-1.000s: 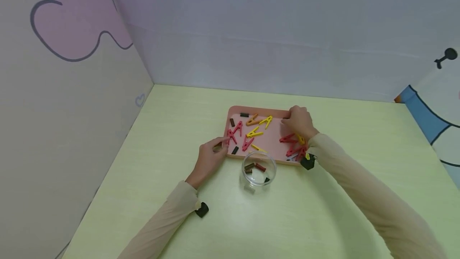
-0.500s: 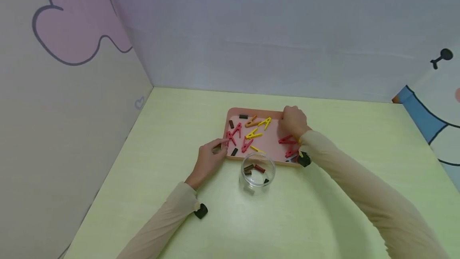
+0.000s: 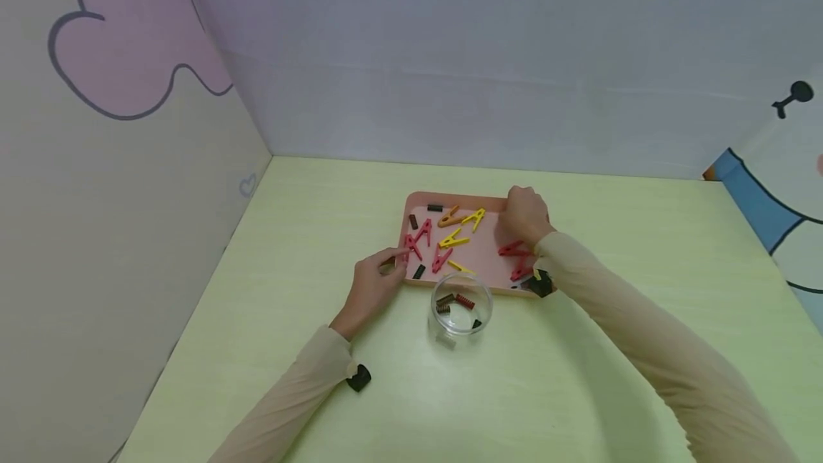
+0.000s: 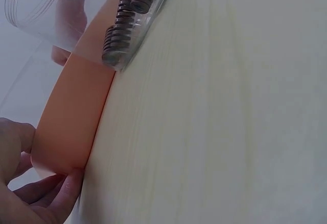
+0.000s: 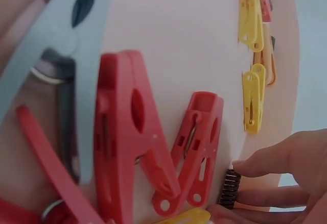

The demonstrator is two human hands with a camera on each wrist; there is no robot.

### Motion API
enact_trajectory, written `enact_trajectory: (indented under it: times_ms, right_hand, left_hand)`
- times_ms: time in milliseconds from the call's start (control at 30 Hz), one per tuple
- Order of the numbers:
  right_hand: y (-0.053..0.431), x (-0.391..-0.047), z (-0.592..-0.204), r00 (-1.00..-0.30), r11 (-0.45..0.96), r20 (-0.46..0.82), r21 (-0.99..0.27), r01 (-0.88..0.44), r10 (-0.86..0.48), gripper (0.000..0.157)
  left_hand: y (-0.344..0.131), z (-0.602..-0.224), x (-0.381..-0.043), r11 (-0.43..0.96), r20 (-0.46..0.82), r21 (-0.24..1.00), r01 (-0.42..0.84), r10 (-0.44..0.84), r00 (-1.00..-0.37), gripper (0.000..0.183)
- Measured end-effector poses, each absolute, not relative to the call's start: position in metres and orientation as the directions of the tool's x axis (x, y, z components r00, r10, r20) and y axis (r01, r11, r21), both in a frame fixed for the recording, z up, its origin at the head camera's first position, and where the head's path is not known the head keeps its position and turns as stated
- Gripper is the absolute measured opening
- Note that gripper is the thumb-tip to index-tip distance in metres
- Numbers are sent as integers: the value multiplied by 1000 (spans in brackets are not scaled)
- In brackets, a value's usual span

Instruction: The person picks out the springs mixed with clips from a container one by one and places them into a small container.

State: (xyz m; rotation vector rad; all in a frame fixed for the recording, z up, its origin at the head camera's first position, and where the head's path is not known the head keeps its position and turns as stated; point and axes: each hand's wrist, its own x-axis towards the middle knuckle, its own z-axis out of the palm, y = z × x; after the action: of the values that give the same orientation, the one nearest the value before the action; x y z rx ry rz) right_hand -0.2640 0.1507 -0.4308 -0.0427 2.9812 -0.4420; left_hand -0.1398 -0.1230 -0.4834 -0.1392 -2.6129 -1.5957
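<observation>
My left hand (image 3: 375, 283) grips the near left corner of a pink tray (image 3: 479, 266), its fingers on the tray wall (image 4: 71, 117) in the left wrist view. My right hand (image 3: 526, 216) reaches into the tray's far right part. There its thumb and fingers pinch a dark coil spring (image 5: 230, 188), seen in the right wrist view. Close to that hand lie red clothespins (image 5: 196, 152), with a grey clothespin (image 5: 76, 45) nearer the camera. The head view does not show the spring, which the right hand hides.
A clear round jar (image 3: 461, 304) with several springs (image 3: 464, 301) stands against the tray's near side. Yellow clothespins (image 3: 454, 238), an orange clothespin (image 3: 450, 217), red clothespins (image 3: 424, 231) and dark springs (image 3: 419, 271) lie spread in the tray's left part. The pale table (image 3: 308, 213) meets walls behind and left.
My right hand has shifted slightly left inside the tray's far right area, its fingers now lower and more hidden. The left hand keeps its grip on the tray.
</observation>
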Motion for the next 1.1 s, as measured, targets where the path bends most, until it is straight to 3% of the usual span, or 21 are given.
enact_trajectory:
  times_ms: [433,1100]
  right_hand:
    - [161,-257,-423,-985,876,-74,-470,-106,-158,11]
    - [183,-238,-417,-979,829,-52,-542,-139,-198,14]
  left_hand:
    - [-124,-484,-139,458,76,886,78,22,-997,25]
    - [-123,-485,-140,451,79,889,82,24,-997,24]
